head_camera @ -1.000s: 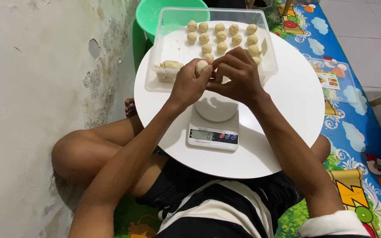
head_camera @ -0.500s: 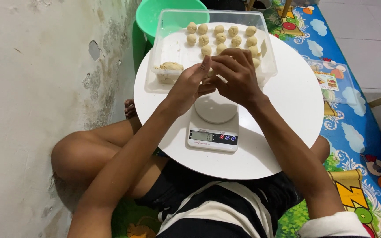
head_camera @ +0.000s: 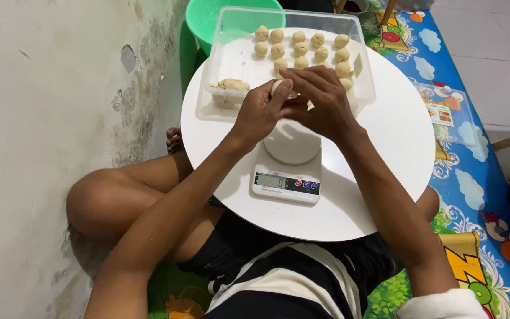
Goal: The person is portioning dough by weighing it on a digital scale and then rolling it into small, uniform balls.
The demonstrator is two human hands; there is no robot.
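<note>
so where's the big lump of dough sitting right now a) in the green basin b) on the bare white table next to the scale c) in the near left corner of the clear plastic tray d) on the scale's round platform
c: the big lump of dough lies in the near left corner of the clear plastic tray, apart from the rows of small dough balls, while the scale carries nothing.

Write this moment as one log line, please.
left hand + right hand: together on dough piece | above scale | tray: dough balls in rows | lump at left
</note>
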